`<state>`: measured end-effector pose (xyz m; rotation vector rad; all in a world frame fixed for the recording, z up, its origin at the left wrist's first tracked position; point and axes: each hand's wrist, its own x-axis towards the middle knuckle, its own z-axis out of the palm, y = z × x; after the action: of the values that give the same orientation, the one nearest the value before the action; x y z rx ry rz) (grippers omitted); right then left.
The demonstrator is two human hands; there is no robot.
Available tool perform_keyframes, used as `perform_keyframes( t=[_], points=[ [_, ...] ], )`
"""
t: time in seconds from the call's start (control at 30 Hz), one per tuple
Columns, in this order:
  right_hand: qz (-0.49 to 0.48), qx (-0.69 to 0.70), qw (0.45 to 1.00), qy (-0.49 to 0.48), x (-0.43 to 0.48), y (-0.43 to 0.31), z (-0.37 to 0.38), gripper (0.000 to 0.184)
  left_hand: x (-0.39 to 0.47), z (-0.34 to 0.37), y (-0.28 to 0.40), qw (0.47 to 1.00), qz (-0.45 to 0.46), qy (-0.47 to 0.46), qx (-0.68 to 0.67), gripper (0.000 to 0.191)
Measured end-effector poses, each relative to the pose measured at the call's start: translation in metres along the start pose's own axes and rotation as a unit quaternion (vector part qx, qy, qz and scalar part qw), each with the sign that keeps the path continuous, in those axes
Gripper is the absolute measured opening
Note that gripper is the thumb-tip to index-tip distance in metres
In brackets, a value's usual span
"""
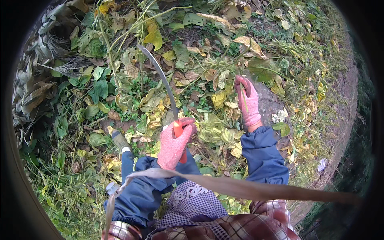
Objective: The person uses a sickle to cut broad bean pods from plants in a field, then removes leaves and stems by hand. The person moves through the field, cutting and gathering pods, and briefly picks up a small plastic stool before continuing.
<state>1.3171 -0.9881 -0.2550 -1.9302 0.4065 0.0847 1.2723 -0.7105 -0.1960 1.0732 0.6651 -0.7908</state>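
Observation:
My left hand [175, 144], in a pink textured glove, grips the orange handle [178, 129] of a sickle. Its curved metal blade [163, 76] points up and away, with the tip near some yellowing leaves. To the right, my right hand [248, 100], gloved alike, has its fingers curled around a thin green plant stem [244, 97]. Leafy stalks with pods [223, 61] spread just beyond that hand; which of them join the held stem I cannot tell. Cut or fallen bean plants [214, 129] lie between my two hands.
Upright bean stalks [109, 52] stand at the upper left, beside dry corn leaves [39, 84]. A grey rock-like surface [268, 97] lies by my right hand. My shoe [120, 140] rests among the leaves. A loose strap [228, 184] crosses the near view.

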Motion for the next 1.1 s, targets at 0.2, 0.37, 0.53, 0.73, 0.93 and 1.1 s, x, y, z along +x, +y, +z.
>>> perform_keyframes(
  t=[0.2, 0.37, 0.53, 0.73, 0.93, 1.1],
  points=[
    [-0.05, -0.141, 0.987, -0.066, -0.043, -0.003, 0.023, 0.029, 0.046, 0.07, -0.004, 0.995, -0.09, -0.052, -0.007, 0.046],
    [0.032, 0.018, 0.996, -0.079, -0.048, 0.008, 0.022, 0.03, 0.049, 0.08, -0.028, 0.992, -0.108, -0.064, -0.017, 0.037],
    [0.142, 0.167, 0.96, 0.174, -0.045, 0.016, 0.021, 0.036, 0.047, 0.069, -0.044, 0.993, -0.114, -0.028, -0.008, 0.034],
    [0.095, 0.076, 0.989, 0.078, -0.023, 0.041, 0.017, 0.023, 0.032, 0.057, -0.064, 0.986, -0.164, -0.006, 0.041, 0.028],
    [0.268, 0.352, 0.896, 0.034, -0.026, 0.074, 0.025, 0.026, 0.036, 0.026, -0.084, 0.987, -0.146, 0.016, 0.068, 0.027],
    [0.265, 0.383, 0.879, 0.103, -0.054, 0.075, 0.039, 0.033, 0.045, 0.006, -0.092, 0.98, -0.118, 0.015, 0.159, 0.029]
  ],
)
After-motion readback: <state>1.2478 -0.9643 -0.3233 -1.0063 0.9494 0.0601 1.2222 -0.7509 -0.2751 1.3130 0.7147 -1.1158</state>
